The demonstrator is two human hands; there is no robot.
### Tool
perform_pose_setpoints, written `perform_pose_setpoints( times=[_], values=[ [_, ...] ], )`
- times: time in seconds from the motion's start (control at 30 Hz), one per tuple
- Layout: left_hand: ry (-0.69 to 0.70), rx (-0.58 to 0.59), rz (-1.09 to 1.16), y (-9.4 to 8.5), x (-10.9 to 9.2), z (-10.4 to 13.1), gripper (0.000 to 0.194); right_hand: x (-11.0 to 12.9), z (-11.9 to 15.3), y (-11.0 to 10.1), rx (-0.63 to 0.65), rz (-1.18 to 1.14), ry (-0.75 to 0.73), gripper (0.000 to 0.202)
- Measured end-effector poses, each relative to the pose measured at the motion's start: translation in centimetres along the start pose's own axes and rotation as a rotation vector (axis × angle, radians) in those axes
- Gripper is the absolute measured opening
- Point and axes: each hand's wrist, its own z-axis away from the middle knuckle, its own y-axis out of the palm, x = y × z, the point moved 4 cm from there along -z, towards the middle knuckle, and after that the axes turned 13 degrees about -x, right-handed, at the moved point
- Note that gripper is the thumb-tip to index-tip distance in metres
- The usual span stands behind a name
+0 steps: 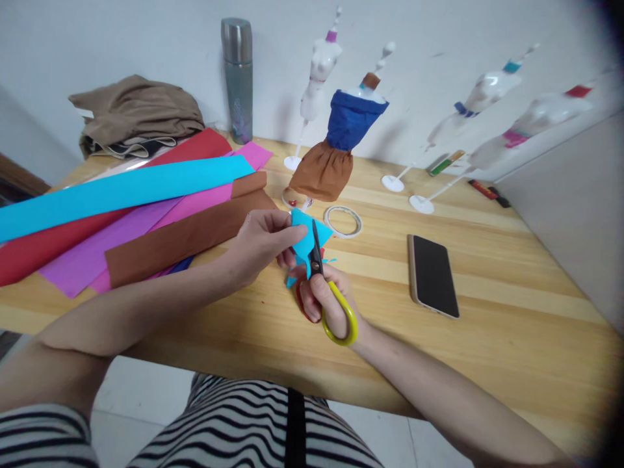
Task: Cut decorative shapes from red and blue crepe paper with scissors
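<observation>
Between the thumb and fingers of my left hand (266,240) is a small piece of light-blue crepe paper (302,237). My right hand (329,296) grips scissors (347,325) with yellow and red handles and dark blades. The blades lie at the paper's right part, and a narrow strip of it curls down beside them. Small light-blue scraps show around my right fingers. Just beyond my hands stands a white mini mannequin (374,91) dressed in a blue top (355,118) and a brown gathered skirt (325,170). A roll of tape (343,221) lies close to the blades.
Coloured crepe paper strips (121,188) are piled at the left, before a folded brown cloth (139,110). A thermos (238,84) stands by the wall. More white mannequins (492,91) stand at the back right. A phone (433,276) lies right of my hands.
</observation>
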Motion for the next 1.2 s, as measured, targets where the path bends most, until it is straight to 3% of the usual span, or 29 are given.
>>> perform_pose_setpoints(
  times=[1.2],
  values=[
    [0.005,0.031,-0.117,0.09,-0.5,-0.1,0.026,-0.63,0.27,-0.56,0.061,-0.048,-0.031,0.044]
  ],
)
